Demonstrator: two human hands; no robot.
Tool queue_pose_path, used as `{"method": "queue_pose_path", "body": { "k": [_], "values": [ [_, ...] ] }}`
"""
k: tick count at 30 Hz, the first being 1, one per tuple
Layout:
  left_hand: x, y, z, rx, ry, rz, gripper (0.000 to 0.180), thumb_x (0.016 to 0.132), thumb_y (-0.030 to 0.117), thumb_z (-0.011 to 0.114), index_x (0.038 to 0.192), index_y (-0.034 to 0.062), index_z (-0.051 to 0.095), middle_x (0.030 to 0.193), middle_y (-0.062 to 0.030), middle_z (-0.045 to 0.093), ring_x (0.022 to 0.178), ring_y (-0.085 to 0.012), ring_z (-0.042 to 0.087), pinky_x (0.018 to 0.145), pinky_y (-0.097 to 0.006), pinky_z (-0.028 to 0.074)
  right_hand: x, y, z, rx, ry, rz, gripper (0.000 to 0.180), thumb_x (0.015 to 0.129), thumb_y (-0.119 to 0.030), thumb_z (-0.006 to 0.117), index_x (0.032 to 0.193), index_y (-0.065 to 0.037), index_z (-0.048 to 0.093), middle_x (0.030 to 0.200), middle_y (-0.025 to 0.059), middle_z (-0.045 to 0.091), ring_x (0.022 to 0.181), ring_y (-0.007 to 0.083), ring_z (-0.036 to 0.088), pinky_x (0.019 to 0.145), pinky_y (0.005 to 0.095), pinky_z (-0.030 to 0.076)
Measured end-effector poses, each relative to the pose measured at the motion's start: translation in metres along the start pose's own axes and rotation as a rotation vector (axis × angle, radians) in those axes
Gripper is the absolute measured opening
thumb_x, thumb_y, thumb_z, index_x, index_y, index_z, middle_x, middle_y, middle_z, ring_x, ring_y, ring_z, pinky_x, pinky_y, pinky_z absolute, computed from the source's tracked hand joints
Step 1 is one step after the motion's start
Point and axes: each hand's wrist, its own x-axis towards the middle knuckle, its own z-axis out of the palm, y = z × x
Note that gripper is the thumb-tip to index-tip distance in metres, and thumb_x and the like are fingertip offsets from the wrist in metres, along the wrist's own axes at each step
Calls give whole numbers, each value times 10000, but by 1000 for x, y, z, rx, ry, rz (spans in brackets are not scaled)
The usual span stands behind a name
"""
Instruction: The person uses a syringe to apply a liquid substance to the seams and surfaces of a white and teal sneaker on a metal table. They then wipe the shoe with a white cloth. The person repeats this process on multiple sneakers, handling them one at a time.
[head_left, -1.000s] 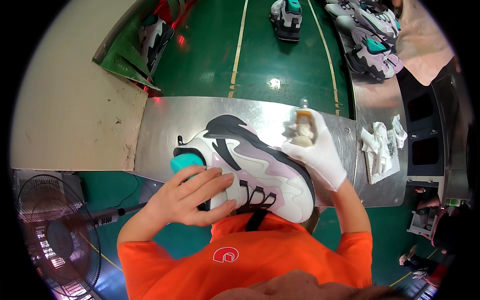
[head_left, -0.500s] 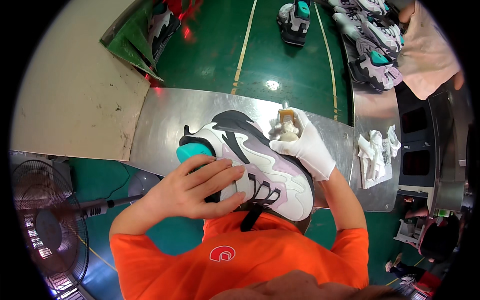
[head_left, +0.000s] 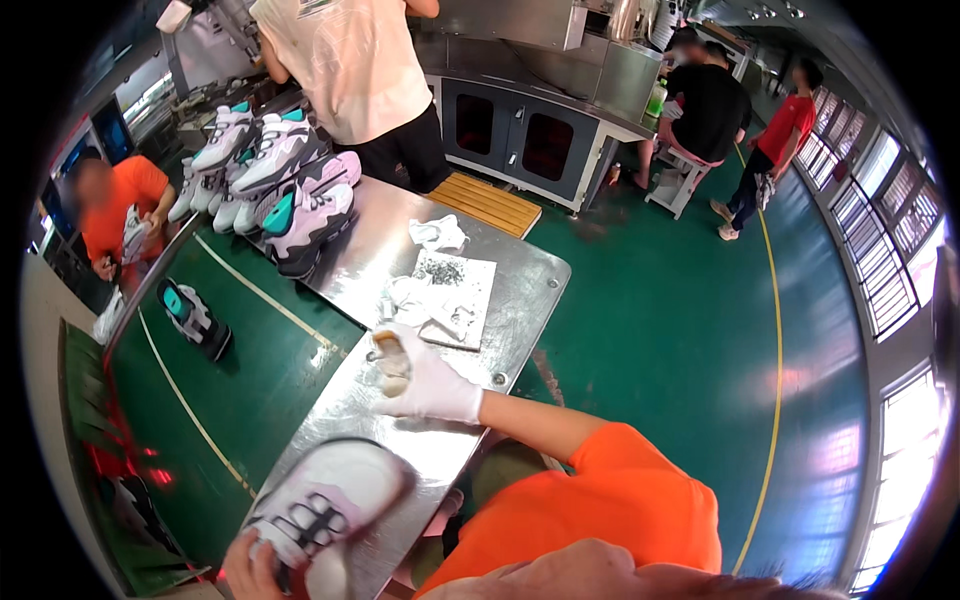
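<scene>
My bare left hand (head_left: 250, 568) is at the lower left, its fingers closed on the heel end of a white, lilac and black sneaker (head_left: 340, 485). The sneaker is blurred and lies over the metal bench, laces facing up. My white-gloved right hand (head_left: 435, 388) hovers above the bench right of the sneaker, curled round a small bottle (head_left: 390, 352) with a yellowish part. Most of the bottle is hidden by the fingers. Just beyond this hand, crumpled white cloths (head_left: 425, 305) lie on a white board (head_left: 478, 290) speckled with black.
Several similar sneakers (head_left: 270, 165) are piled on the metal side table (head_left: 375, 215). A single sneaker (head_left: 193, 318) rides the green conveyor belt (head_left: 255, 345). One co-worker (head_left: 345, 70) stands beyond the table; another (head_left: 120, 215) handles a shoe at far left. A yellow slatted platform (head_left: 485, 203) adjoins the table.
The view has swung to the right, bringing the side table, floor and co-workers into sight. The sneaker now appears lower left with my left hand; my gloved right hand has moved toward the white cloths.
</scene>
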Motion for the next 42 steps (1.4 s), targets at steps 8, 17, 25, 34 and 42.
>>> {"method": "queue_pose_path", "body": {
  "k": [8,17,25,34,42],
  "values": [
    [82,-107,-50,292,-329,-575,573,848,104,687,1362,-7,460,1235,-213,570,1176,-373,547,1044,-416,398,-30,23,-40,-149,168,81,709,737,-50,774,1343,-87,409,1044,59,546,695,107,507,659,252,526],
    [-138,-366,-26,723,-448,-1323,844,815,337,705,1483,57,271,1176,-289,628,1070,-451,619,900,-509,504,-13,27,-33,-654,337,-35,855,639,-191,848,1353,29,432,1017,146,625,909,258,640,824,359,509],
    [114,-309,148,347,-471,-1156,759,905,582,561,1426,49,412,1186,-300,627,1093,-445,625,923,-537,496,-19,44,-35,-432,348,103,823,623,-106,828,1335,14,434,1067,127,603,757,170,566,733,306,499],
    [224,-288,295,47,-405,-1491,753,757,321,780,1259,-29,340,1182,-277,634,1084,-404,649,924,-447,533,-6,31,-33,-609,317,76,725,623,-158,845,1243,28,516,1049,161,620,939,246,607,840,332,500],
    [151,-79,125,79,-271,-158,413,758,21,626,1162,59,552,1281,-261,545,1128,-451,557,970,-512,462,-2,30,-36,-429,318,68,699,650,-93,804,1276,7,509,1120,151,605,978,217,595,868,327,498]
  ]
}}
